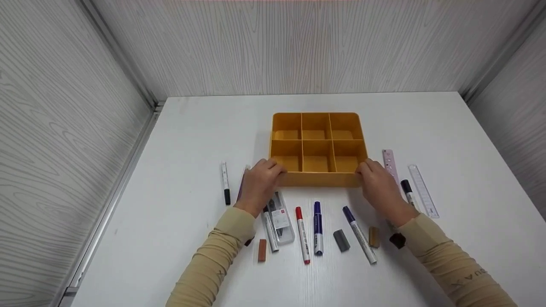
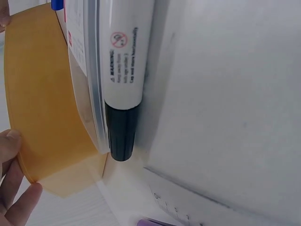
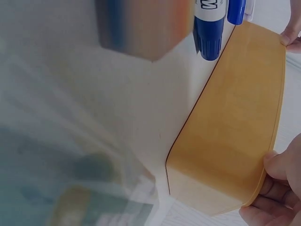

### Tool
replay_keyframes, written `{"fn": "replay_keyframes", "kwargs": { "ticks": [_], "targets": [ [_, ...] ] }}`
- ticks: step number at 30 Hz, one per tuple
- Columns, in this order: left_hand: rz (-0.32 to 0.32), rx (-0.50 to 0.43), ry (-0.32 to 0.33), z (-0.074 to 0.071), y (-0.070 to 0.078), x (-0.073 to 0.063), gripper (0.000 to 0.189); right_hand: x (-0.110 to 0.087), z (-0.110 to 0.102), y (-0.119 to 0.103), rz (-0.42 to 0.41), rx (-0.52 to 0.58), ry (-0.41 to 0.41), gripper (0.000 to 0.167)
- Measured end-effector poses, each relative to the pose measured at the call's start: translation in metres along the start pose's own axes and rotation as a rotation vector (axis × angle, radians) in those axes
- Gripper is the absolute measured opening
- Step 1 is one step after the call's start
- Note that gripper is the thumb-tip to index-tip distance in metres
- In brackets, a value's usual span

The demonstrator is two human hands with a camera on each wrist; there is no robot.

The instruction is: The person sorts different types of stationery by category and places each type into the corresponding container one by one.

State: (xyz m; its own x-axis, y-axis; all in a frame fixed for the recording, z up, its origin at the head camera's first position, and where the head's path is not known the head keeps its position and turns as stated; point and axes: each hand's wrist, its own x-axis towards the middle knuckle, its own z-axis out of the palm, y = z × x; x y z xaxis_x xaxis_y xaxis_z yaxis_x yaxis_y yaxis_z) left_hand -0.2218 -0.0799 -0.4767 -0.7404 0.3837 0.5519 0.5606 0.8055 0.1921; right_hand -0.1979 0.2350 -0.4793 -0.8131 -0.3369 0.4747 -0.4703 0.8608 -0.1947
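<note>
A yellow six-compartment organizer box (image 1: 322,179) sits at the middle of the white table, its compartments holding nothing visible. My left hand (image 1: 261,184) pinches its near left corner at the rim. At the near right corner my right hand (image 1: 381,187) grips the rim, thumb on the front wall (image 3: 225,113) and fingers round the side. In the left wrist view a black-capped marker (image 2: 124,70) and a clear plastic case (image 2: 94,75) lie close below the box's front wall. Part of a purple item is hidden behind my left hand.
Near the box lie a red marker (image 1: 302,234), a blue marker (image 1: 318,228), a purple-capped marker (image 1: 359,235), and grey (image 1: 341,240), brown (image 1: 373,237) and reddish (image 1: 262,250) blocks. Rulers (image 1: 423,190) lie right, another marker (image 1: 225,183) left. Walls enclose the table's back and sides.
</note>
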Motion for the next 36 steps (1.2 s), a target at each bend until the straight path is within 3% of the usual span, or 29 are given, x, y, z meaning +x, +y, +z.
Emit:
{"fn": "replay_keyframes", "kwargs": {
  "ticks": [10, 21, 36],
  "targets": [
    [0.031, -0.022, 0.02, 0.0, 0.005, -0.002, 0.004, -0.008, -0.004, 0.001, -0.011, -0.003, 0.009, 0.015],
    [0.03, -0.047, -0.03, -0.002, 0.011, -0.005, 0.007, -0.015, -0.008, 0.001, 0.006, -0.021, -0.014, 0.018],
    [0.052, -0.033, -0.001, -0.001, 0.017, -0.006, 0.005, -0.024, -0.015, 0.0, 0.04, -0.014, -0.047, 0.02]
  ]
}}
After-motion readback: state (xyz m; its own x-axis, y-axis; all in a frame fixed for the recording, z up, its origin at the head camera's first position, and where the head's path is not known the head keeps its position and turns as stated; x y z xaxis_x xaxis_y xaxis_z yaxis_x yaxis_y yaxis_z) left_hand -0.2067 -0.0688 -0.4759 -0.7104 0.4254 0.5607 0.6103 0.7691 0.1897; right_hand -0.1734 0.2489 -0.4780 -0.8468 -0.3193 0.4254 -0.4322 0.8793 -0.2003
